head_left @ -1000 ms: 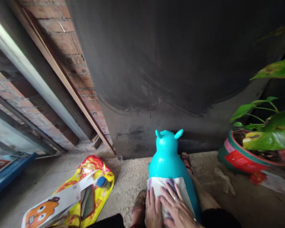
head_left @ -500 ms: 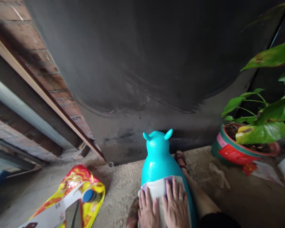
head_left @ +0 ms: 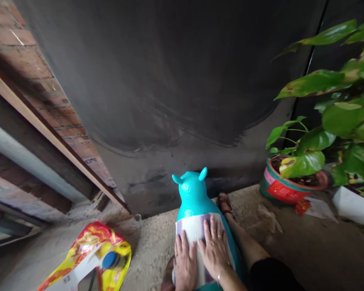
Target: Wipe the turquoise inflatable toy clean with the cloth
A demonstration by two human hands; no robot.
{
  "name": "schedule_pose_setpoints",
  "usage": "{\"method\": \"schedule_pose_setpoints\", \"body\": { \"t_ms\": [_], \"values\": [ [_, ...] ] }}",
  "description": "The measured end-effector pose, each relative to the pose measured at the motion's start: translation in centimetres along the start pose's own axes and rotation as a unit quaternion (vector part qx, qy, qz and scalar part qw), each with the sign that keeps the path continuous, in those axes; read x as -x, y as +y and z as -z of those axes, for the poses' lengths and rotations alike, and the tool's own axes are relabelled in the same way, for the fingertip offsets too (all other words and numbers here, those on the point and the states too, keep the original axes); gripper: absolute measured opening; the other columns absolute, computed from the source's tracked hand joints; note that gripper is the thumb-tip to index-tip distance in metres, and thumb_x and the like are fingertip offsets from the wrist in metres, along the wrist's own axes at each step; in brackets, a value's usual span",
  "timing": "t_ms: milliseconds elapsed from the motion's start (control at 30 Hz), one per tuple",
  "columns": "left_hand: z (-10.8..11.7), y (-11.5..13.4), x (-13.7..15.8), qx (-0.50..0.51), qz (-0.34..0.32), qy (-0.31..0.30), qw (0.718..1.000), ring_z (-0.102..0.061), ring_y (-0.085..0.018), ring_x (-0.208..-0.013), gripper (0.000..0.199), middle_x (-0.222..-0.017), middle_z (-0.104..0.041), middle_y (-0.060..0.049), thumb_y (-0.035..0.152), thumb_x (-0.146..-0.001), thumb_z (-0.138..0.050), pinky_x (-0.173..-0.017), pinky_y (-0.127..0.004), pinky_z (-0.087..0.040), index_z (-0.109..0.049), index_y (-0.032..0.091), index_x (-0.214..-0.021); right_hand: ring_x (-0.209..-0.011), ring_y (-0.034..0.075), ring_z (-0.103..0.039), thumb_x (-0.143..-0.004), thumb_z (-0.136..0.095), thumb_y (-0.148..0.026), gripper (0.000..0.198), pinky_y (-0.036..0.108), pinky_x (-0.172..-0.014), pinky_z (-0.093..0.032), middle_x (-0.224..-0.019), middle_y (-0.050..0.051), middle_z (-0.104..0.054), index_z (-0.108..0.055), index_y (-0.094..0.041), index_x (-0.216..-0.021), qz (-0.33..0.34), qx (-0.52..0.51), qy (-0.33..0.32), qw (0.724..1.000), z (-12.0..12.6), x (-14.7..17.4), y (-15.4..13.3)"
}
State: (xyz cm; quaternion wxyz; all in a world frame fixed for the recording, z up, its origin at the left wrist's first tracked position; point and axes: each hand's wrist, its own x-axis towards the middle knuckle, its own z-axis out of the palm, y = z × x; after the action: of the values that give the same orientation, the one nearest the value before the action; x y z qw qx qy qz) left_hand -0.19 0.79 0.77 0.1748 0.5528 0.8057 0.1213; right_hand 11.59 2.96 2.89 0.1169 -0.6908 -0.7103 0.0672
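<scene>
A turquoise inflatable animal toy [head_left: 193, 193] with two small ears stands on the concrete floor between my legs. A white cloth or sheet [head_left: 191, 228] lies over its back. My left hand [head_left: 185, 265] rests flat on the left part of the sheet, fingers spread. My right hand [head_left: 214, 247], with a ring on one finger, presses flat on the right part, partly beside the left hand. Neither hand grips anything.
A dark wall [head_left: 176, 81] rises right behind the toy. A yellow and red plastic bag [head_left: 87, 258] lies at the lower left. A potted plant in a red and green pot [head_left: 286, 186] stands at the right, next to a white container [head_left: 352, 204]. My sandalled foot [head_left: 224, 202] is beside the toy.
The view has swung to the right, so the toy and bag sit further left and more plant shows. Both hands have slid slightly forward along the sheet, still flat.
</scene>
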Motion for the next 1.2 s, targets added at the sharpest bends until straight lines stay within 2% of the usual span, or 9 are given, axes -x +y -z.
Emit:
{"method": "schedule_pose_setpoints", "body": {
  "t_ms": [133, 233, 300, 400, 500, 633, 867, 1033, 1200],
  "values": [
    [-1.6, -1.7, 4.2, -0.025, -0.008, -0.005, 1.0, -0.03, -0.028, -0.14, 0.058, -0.153, -0.03, -0.01, 0.037, -0.086, -0.041, -0.107, -0.044, -0.042, -0.037, 0.019, -0.141, -0.138, 0.038, -0.024, -0.086, -0.046, -0.05, 0.063, 0.056, -0.102, -0.037, -0.149, 0.014, -0.031, -0.044, -0.016, -0.139, -0.02, 0.03, 0.086, 0.996, -3.5, 7.2, 2.2],
    [-2.3, -2.1, 5.8, -0.067, -0.033, 0.024, 0.997, -0.032, -0.029, -0.14, 0.055, -0.151, -0.033, -0.014, 0.034, -0.086, -0.041, -0.107, -0.045, -0.042, -0.042, 0.015, -0.138, -0.136, 0.038, -0.03, -0.086, -0.046, -0.052, 0.062, 0.055, -0.1, -0.04, -0.145, 0.016, -0.038, -0.05, -0.014, -0.135, -0.051, 0.043, 0.106, 0.992, -4.9, 9.3, 2.8],
    [-2.2, -1.7, 5.6, -0.087, -0.028, 0.037, 0.995, -0.031, -0.029, -0.14, 0.054, -0.152, -0.031, -0.012, 0.035, -0.089, -0.035, -0.105, -0.047, -0.043, -0.037, 0.018, -0.14, -0.135, 0.039, -0.031, -0.087, -0.044, -0.05, 0.063, 0.055, -0.099, -0.04, -0.147, 0.015, -0.034, -0.045, -0.014, -0.138, -0.076, 0.046, 0.075, 0.993, -4.5, 8.4, 2.6],
    [-1.1, -0.4, 4.1, -0.087, -0.013, -0.001, 0.996, -0.024, -0.028, -0.143, 0.054, -0.155, -0.025, -0.009, 0.039, -0.091, -0.032, -0.106, -0.051, -0.04, -0.031, 0.023, -0.143, -0.136, 0.039, -0.029, -0.091, -0.039, -0.044, 0.062, 0.055, -0.1, -0.039, -0.152, 0.016, -0.024, -0.033, -0.013, -0.144, -0.1, 0.048, -0.005, 0.994, -2.4, 4.8, 1.9],
    [0.5, 1.3, 1.9, -0.082, -0.023, -0.023, 0.996, -0.012, -0.026, -0.146, 0.056, -0.158, -0.013, -0.01, 0.042, -0.093, -0.028, -0.11, -0.053, -0.035, -0.021, 0.023, -0.145, -0.139, 0.036, -0.021, -0.094, -0.032, -0.043, 0.061, 0.053, -0.104, -0.034, -0.154, 0.014, -0.018, -0.022, -0.015, -0.148, -0.087, 0.032, -0.054, 0.994, -0.6, 0.7, 1.8],
    [1.8, 3.1, -1.5, -0.05, -0.052, -0.031, 0.997, 0.003, -0.027, -0.146, 0.062, -0.159, 0.0, -0.012, 0.048, -0.093, -0.02, -0.111, -0.058, -0.029, -0.009, 0.022, -0.148, -0.141, 0.035, -0.015, -0.096, -0.028, -0.045, 0.062, 0.054, -0.107, -0.031, -0.156, 0.014, -0.012, -0.016, -0.015, -0.149, -0.049, -0.032, -0.064, 0.996, -0.4, -4.3, 2.7],
    [1.2, 4.7, -5.5, -0.068, -0.082, 0.008, 0.994, 0.004, -0.03, -0.146, 0.068, -0.158, 0.001, -0.018, 0.053, -0.092, -0.017, -0.111, -0.063, -0.024, -0.008, 0.013, -0.147, -0.143, 0.022, -0.009, -0.097, -0.027, -0.042, 0.062, 0.042, -0.115, -0.022, -0.157, 0.004, -0.006, -0.004, -0.019, -0.15, 0.047, -0.087, -0.062, 0.993, -1.4, -10.9, 4.8],
    [1.7, 4.6, -5.6, -0.05, -0.08, -0.004, 0.996, 0.005, -0.029, -0.146, 0.068, -0.159, 0.001, -0.015, 0.054, -0.092, -0.016, -0.111, -0.062, -0.024, -0.005, 0.016, -0.148, -0.142, 0.027, -0.018, -0.097, -0.027, -0.046, 0.062, 0.045, -0.112, -0.028, -0.156, 0.007, -0.016, -0.014, -0.015, -0.149, 0.005, -0.085, -0.06, 0.995, -0.8, -9.9, 3.8],
    [2.6, 4.2, -3.5, -0.062, -0.094, -0.001, 0.994, 0.003, -0.026, -0.146, 0.063, -0.16, -0.001, -0.011, 0.05, -0.093, -0.02, -0.112, -0.057, -0.027, -0.008, 0.021, -0.148, -0.138, 0.035, -0.026, -0.095, -0.028, -0.047, 0.063, 0.052, -0.105, -0.037, -0.153, 0.013, -0.022, -0.024, -0.01, -0.147, -0.109, -0.046, -0.031, 0.992, -1.3, -2.7, 2.5]
  ]
}}
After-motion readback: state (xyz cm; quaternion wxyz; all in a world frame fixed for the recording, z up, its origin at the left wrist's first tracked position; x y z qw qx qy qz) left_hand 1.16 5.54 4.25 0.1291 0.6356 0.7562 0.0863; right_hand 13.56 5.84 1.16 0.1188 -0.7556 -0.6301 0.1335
